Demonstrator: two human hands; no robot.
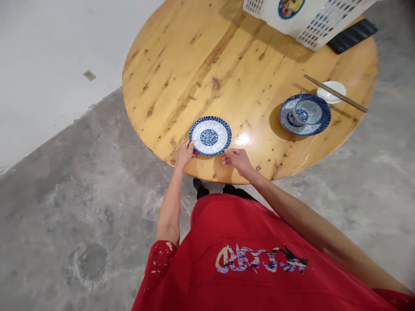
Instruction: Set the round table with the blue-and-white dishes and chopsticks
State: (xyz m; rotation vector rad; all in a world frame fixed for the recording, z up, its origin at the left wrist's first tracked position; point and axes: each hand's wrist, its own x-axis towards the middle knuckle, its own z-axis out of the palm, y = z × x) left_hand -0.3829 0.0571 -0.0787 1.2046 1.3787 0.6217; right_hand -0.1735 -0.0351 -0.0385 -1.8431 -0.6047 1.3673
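Observation:
A round plate [210,137] with a dark blue rim, a pale ring and a blue patterned centre is at the near edge of the wooden table [181,82]. My left hand [185,153] grips its lower left rim, thumb on top and fingers partly hidden below. At the lower right rim is my right hand [238,160], its fingers loosely apart and the tips at or just beside the edge. Off to the right, a blue and white bowl [309,110] stands on a second blue-rimmed plate [288,123].
Chopsticks [335,93] lie across a small white dish [331,91] at the right. Farther back stand a white plastic basket [292,23] and a black padded object [353,35]. The table's rounded edge runs close to my body. A wall [58,52] rises on the left.

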